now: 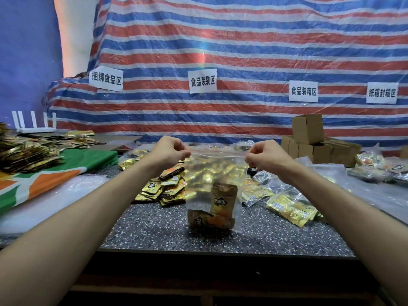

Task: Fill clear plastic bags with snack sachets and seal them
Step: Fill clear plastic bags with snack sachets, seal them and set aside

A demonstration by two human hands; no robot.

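Observation:
A clear zip bag [227, 173] with a red seal strip hangs upright over the speckled table [220, 237], its bottom touching the surface. Brown and orange snack sachets [223, 203] lie in its lower part. My left hand [171, 151] pinches the bag's top left corner. At the top right corner my right hand [266, 156] pinches the same strip. Behind the bag lies a heap of gold sachets [164, 188].
More gold sachets in clear bags [291, 208] lie to the right. Cardboard boxes [318, 144] stand at the back right. A green and orange cloth [44, 173] with a sachet pile [24, 151] covers the left. A striped tarp with paper signs hangs behind.

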